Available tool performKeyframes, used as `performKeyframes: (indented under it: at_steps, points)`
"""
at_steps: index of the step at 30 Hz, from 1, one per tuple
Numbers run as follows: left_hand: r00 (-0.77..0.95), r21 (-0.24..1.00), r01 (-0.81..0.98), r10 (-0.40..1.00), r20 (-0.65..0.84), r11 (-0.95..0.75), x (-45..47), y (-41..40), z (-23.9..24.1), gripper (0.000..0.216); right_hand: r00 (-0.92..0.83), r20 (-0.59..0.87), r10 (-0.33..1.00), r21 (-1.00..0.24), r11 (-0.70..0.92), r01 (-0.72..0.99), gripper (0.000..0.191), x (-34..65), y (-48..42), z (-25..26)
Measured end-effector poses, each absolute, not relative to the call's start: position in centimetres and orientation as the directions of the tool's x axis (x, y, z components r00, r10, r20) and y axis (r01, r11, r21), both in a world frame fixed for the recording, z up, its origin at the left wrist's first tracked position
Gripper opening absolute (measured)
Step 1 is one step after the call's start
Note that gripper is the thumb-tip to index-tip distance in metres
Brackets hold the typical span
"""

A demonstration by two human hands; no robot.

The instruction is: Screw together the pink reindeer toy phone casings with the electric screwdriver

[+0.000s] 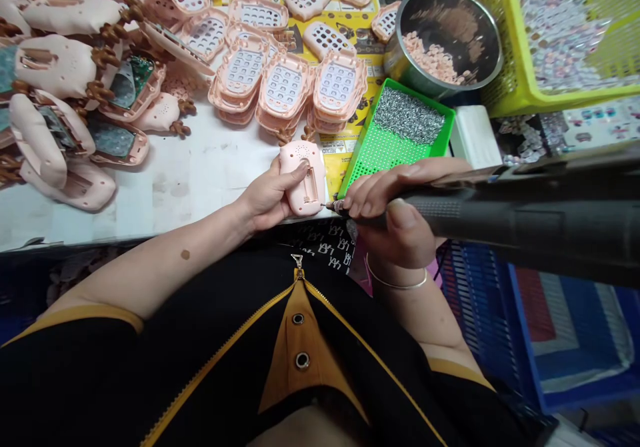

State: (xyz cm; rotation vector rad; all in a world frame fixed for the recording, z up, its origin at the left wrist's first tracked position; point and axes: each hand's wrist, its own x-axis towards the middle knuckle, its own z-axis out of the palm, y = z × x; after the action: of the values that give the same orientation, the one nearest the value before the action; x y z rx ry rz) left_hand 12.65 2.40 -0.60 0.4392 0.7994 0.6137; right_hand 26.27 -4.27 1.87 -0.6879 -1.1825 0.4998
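Observation:
My left hand (273, 193) grips a pink toy phone (301, 157) by its left side, thumb lying across the back. The phone's back faces up, showing an uncovered battery slot and small brown antlers at its far end. In my right hand (395, 207) is a dark electric screwdriver (500, 210), fingers wrapped round its front part. The driver's tip meets the phone near its lower right corner; whether a screw sits there is too small to tell. Just beyond my right hand lies a green tray (395, 157) with many small silver screws (410, 115).
Stacked pink front shells (287, 87) stand across the table's back. Assembled and half-open phones (55, 67) are heaped at the left. At the back right are a steel bowl (495, 53) of small pink parts and a yellow basket (505, 97). Blue crates (560, 393) stand below right.

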Motion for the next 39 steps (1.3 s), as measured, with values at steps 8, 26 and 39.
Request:
performKeyframes:
  at_steps: [8,26,39]
  points:
    - [0.542,0.579,-0.298,0.634,-0.552,0.759,12.8,2.6,0.1,0.051,0.166,0.651,0.741,-0.736,0.670,-0.102,0.017,26.4,-3.0,1.0]
    - [0.510,0.607,-0.270,0.646,-0.567,0.747,12.7,2.6,-0.1,0.063,0.548,0.659,0.516,-0.730,0.616,0.297,0.023,33.0,-0.3,2.2]
    - [0.530,0.586,-0.250,0.615,-0.584,0.771,12.7,2.8,0.4,0.061,0.525,0.636,0.566,-0.761,0.574,0.303,0.028,34.6,0.7,-0.2]
